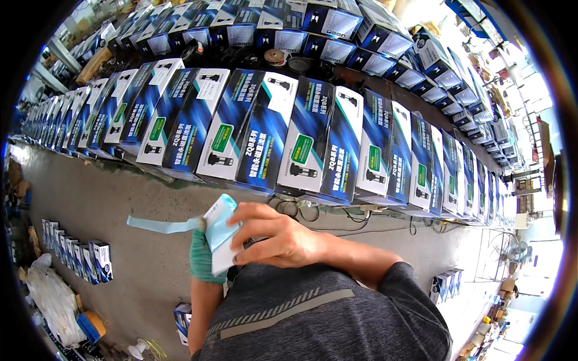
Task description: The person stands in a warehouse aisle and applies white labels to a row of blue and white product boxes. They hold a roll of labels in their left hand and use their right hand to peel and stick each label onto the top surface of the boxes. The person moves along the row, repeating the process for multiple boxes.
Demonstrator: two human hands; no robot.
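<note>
My left hand point(205, 260), in a green glove, is closed around a roll of labels point(219, 225) with pale blue backing, held in front of my chest. A loose strip of the blue backing point(158, 225) trails off to the left. My right hand point(278, 236), bare, reaches across from the right with bent fingers on the roll's right side. Its fingertips touch the white and blue label sheet, and the thumb is hidden. Nearest beyond both hands stands a row of blue, black and white cartons point(256, 141), several with a green sticker point(223, 138).
Behind the front row, more cartons point(334, 23) are stacked, with dark metal parts point(275, 57) between. Cables point(361, 219) lie under the bench edge. Small boxes point(81, 260) stand on the floor at left, near plastic sheeting point(54, 301). A fan point(512, 249) is at right.
</note>
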